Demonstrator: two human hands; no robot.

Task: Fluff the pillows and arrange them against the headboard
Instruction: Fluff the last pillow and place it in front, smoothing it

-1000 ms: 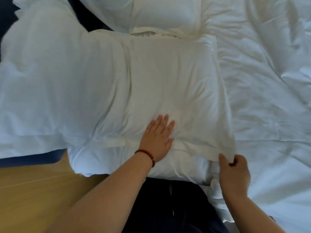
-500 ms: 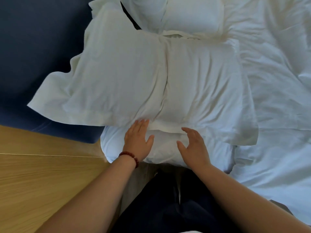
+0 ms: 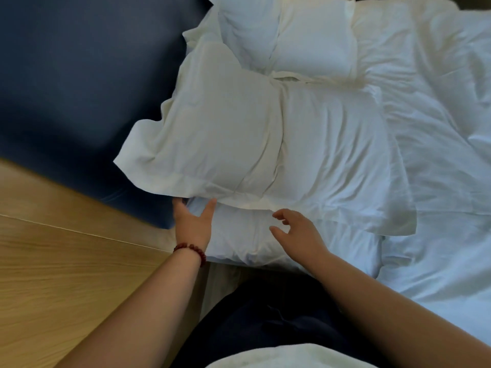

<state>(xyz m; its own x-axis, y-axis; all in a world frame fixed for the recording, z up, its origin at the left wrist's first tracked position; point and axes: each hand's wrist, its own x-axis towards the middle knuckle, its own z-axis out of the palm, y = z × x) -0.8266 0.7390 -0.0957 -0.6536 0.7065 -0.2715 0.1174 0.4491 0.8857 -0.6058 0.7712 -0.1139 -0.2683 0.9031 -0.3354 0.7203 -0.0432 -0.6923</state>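
So I count three pillows here, all white. Going left to right: the dark blue headboard (image 3: 74,96) fills the left side, with wood floor (image 3: 53,274) below it. My left hand (image 3: 192,224), the one with the red bead bracelet (image 3: 191,251) on the wrist, is reaching in right at the headboard's lower corner, fingers spread apart with the tips tucked just under the flap edge of the top pillow (image 3: 265,144). It isn't gripping anything that I can see, more like sliding in between the two stacked ones.

That top pillow lies across the bottom pillow (image 3: 265,240), its left end pushed up against the headboard, creased down the middle. The bottom one sticks out toward me underneath. My right hand (image 3: 297,232) sits over the bottom pillow, fingers curled loosely and apart, empty, just short of the top pillow's flap.

The third pillow (image 3: 292,35) is further back, touching the far edge of the stack. To the right it's rumpled white duvet (image 3: 438,128) on the bed.
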